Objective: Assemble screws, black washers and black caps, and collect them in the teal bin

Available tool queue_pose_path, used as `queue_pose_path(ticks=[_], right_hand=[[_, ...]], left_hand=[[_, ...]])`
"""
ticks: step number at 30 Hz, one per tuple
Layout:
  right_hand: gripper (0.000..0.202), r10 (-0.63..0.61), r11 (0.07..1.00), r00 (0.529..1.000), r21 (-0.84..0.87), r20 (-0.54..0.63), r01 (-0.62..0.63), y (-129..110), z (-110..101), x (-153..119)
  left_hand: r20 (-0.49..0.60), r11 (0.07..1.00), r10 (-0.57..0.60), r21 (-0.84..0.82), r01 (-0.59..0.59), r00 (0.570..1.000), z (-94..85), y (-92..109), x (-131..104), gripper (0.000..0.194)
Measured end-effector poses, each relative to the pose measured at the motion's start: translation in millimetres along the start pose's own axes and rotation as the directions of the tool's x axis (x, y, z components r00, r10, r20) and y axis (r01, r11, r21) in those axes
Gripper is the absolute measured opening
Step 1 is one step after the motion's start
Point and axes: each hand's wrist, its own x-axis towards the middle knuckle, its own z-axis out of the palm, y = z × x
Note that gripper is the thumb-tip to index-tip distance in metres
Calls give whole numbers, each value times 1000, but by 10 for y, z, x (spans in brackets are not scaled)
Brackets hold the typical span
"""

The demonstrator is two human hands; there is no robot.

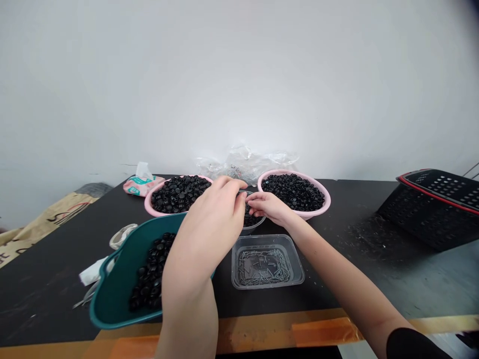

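Note:
My left hand [215, 219] is closed above a small clear bowl [252, 229] of dark parts, thumb and fingers pressed together; what they hold is too small to make out. Facing it from the right, my right hand [267, 205] has its fingertips pinched over the same bowl, with any held item hidden. The fingertips of both hands nearly meet. Just in front of the bowl is a clear rectangular tray [297, 276] with thin metal pins. Behind my left forearm, a teal basin [112, 294] holds black round caps.
Two pink bowls, one at back left [148, 205] and one at back right [326, 202], hold black parts. A tissue pack [138, 186], clear plastic bags [243, 162] and a black basket with a red rim [419, 214] stand around. Orange tape [262, 331] lines the table edge.

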Motion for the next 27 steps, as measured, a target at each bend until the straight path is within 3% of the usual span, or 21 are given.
queue_pose_path(ticks=[4,7,10,13,15,19,22,27], right_hand=[[24,-147,978,986,163,74,134,-289,131,-337],[37,-226,961,971,179,81,209,-477,252,-575],[41,-238,971,969,55,65,235,-513,292,-668],[36,-137,957,986,-242,99,158,-313,234,-683],[26,14,861,990,-505,143,61,-70,192,-710],[20,255,510,961,-859,103,-43,429,193,-812],[26,313,320,948,-946,65,-40,619,234,-866],[26,332,169,942,-986,55,-2,650,264,-882]], left_hand=[[45,999,19,38,-21,999,44,-25,45,25],[33,998,38,38,-39,999,31,14,52,18],[-31,999,37,14,-36,999,-24,64,34,15],[-107,998,21,-62,-28,994,-69,90,9,17],[-134,994,19,-107,-34,991,-82,99,-13,17],[-156,983,72,-155,-96,985,-87,116,-63,9],[-119,982,140,-111,-153,983,-85,132,-80,5],[70,982,181,-60,-177,981,-88,176,-57,25]])
